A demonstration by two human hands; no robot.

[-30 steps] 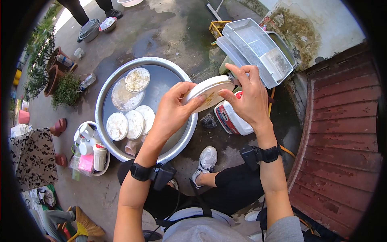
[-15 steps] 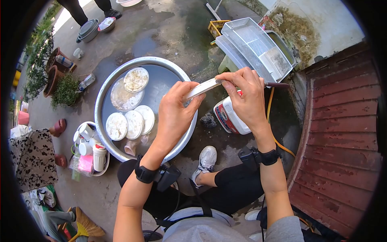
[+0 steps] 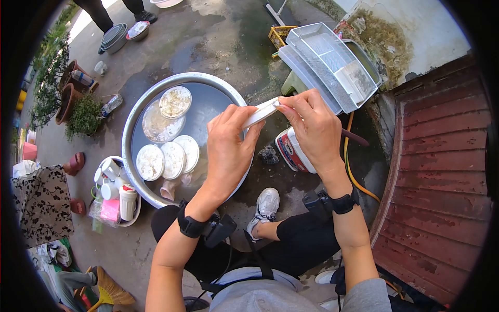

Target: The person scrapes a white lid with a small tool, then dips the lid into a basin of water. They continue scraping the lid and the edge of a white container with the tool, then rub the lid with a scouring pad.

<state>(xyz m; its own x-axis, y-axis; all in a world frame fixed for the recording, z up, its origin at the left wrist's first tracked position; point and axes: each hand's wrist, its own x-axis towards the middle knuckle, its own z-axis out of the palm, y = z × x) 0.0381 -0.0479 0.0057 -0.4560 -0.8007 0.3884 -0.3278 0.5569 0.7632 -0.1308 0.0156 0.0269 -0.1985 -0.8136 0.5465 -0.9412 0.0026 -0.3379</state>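
Raised over the right rim of a large metal basin (image 3: pixel 136 179) is a white disc-like lid (image 3: pixel 261 115), seen nearly edge-on. My left hand (image 3: pixel 228 143) grips its left end between thumb and fingers. My right hand (image 3: pixel 312 130) is pinched at its right end; a dark handle (image 3: pixel 355 137) sticks out beyond that hand, its other end hidden. Several round white lids with brownish stains lie in the basin's shallow water, among them an upper lid (image 3: pixel 175 102) and a lower left lid (image 3: pixel 150 163).
A white bottle with a red and blue label (image 3: pixel 294 151) stands right of the basin. Clear plastic bins (image 3: pixel 332 62) lean near the wall, above a yellow hose (image 3: pixel 358 182). Left are a tub of cups (image 3: pixel 137 213) and potted plants (image 3: pixel 86 117). Another person's legs (image 3: pixel 96 15) show at top left.
The lid between my hands has turned and tilted more steeply. My right hand has shifted slightly left, and the dark handle has swung lower.
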